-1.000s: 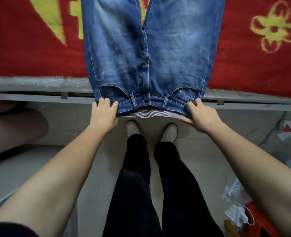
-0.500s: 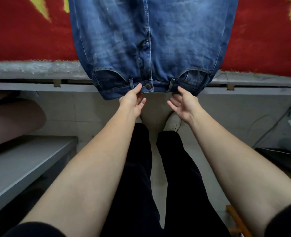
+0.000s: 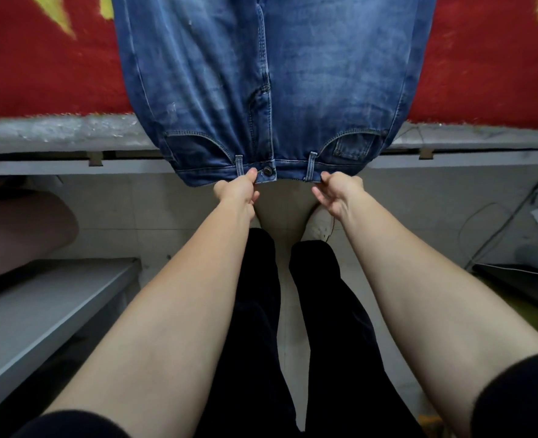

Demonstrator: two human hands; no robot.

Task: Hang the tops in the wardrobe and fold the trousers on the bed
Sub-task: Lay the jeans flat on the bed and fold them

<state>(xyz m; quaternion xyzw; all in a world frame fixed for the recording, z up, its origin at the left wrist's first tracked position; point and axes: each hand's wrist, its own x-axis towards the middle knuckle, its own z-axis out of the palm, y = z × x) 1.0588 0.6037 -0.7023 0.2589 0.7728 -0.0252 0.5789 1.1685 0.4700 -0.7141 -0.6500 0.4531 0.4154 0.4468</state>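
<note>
Your left hand (image 3: 237,192) pinches the waistband (image 3: 293,174) beside the button (image 3: 267,171). Your right hand (image 3: 340,192) pinches it at the belt loop, with the other fingers loosely curled. Pull evenly toward you so the fabric lies taut, then fold one leg over the other along the fly seam. The jeans (image 3: 293,90) are faded blue denim, front up, at centre frame on the red blanket (image 3: 40,64). Their waistband overhangs the bed (image 3: 56,134) edge.
</note>
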